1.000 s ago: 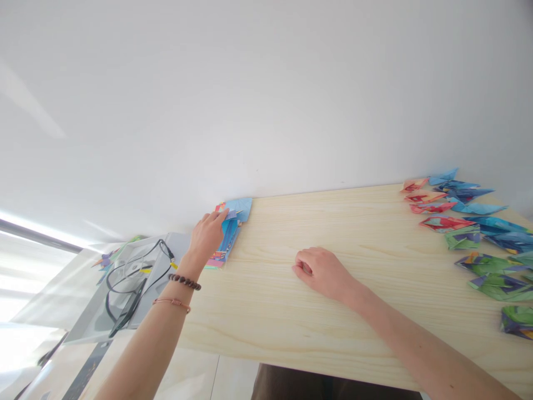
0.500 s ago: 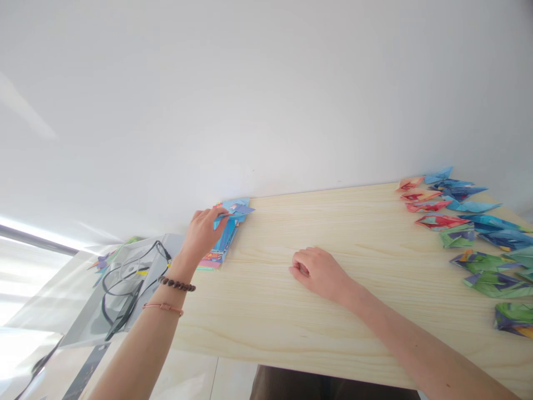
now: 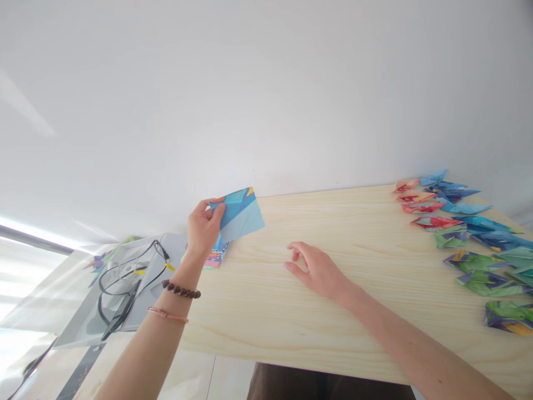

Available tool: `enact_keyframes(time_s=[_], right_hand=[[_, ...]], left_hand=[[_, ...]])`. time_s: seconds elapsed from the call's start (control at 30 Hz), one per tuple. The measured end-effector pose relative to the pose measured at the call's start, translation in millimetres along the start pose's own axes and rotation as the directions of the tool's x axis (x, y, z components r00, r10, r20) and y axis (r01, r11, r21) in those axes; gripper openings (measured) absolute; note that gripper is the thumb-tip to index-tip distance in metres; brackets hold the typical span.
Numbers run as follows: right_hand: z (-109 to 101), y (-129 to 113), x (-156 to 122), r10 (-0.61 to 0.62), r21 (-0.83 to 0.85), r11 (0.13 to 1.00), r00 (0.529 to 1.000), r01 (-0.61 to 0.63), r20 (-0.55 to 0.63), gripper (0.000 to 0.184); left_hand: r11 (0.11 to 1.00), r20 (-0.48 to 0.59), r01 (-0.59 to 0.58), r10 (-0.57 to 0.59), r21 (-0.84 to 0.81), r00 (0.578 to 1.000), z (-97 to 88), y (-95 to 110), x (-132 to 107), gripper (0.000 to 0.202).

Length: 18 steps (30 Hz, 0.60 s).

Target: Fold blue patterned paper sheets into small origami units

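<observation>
Blue paper [image 3: 242,216] has lifted, jutting rightward from pinching left fingers [image 3: 217,213]; right fingers [image 3: 300,247] parted.

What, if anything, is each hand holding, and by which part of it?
The left hand pinches a blue patterned paper by its left edge; the right hand holds nothing.

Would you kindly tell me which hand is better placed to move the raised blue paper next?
The left hand, I'd judge: it pinches the patterned blue paper, thumb on top. The right hand is apart from it, over the wooden tabletop, holding nothing visible.
</observation>
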State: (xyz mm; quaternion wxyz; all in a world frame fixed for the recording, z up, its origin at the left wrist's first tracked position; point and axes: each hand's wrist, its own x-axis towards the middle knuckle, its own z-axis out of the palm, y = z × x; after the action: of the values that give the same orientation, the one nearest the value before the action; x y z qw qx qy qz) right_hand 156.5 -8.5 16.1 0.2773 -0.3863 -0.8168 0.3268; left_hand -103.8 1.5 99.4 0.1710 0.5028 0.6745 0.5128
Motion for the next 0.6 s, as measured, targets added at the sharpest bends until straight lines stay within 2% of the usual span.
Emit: enact_keyframes(time_s=[0.07, 0.13, 0.2, 0.23, 0.3, 0.37, 0.43, 0.53, 0.6], right_hand=[[0, 1, 2, 0.07, 0.176, 0.982, 0.997, -0.062, -0.038, 0.054], [-2, 4, 6, 0.12, 0.33, 0.939, 0.991, -0.094, -0.059, 0.063], [-5, 11, 10, 0.164, 0.418, 0.901, 0.983, -0.116, -0.083, 0.05], [-8, 15, 11, 0.194, 0.411, 0.902, 0.975, -0.133, -0.11, 0.04], [-14, 24, 14, 0.238, 0.33, 0.93, 0.95, -0.163, -0.201, 0.031], [-21, 32, 16, 0.227, 0.227, 0.959, 0.94, -0.17, -0.254, 0.027], [-28, 36, 18, 0.202, 0.163, 0.973, 0.945, -0.164, -0.257, 0.025], [-36, 39, 18, 0.186, 0.197, 0.97, 0.96, -0.145, -0.208, 0.028], [-39, 41, 18, 0.158, 0.234, 0.965, 0.975, -0.118, -0.157, 0.035]], left_hand=[[0.999, 0.051, 0.023, -0.021, -0.042, 0.998, 22.3, -2, -14, 0.038], [0.996, 0.137, 0.044, -0.033, -0.081, 0.99, 49.6, -4, -29, 0.039], [0.992, 0.228, 0.051, -0.023, -0.118, 0.973, 76.7, -6, -42, 0.04], [0.99, 0.272, 0.055, -0.017, -0.133, 0.962, 88.4, -8, -47, 0.04], [0.986, 0.338, 0.064, -0.009, -0.152, 0.941, 105.5, -11, -53, 0.041], [0.986, 0.4, 0.071, -0.004, -0.152, 0.917, 113.2, -16, -55, 0.042], [0.989, 0.471, 0.061, 0.008, -0.132, 0.882, 113.4, -22, -53, 0.042], [0.996, 0.536, 0.011, 0.038, -0.086, 0.843, 106.8, -29, -47, 0.037], [0.998, 0.55, -0.034, 0.059, -0.055, 0.833, 101.9, -31, -42, 0.034]])
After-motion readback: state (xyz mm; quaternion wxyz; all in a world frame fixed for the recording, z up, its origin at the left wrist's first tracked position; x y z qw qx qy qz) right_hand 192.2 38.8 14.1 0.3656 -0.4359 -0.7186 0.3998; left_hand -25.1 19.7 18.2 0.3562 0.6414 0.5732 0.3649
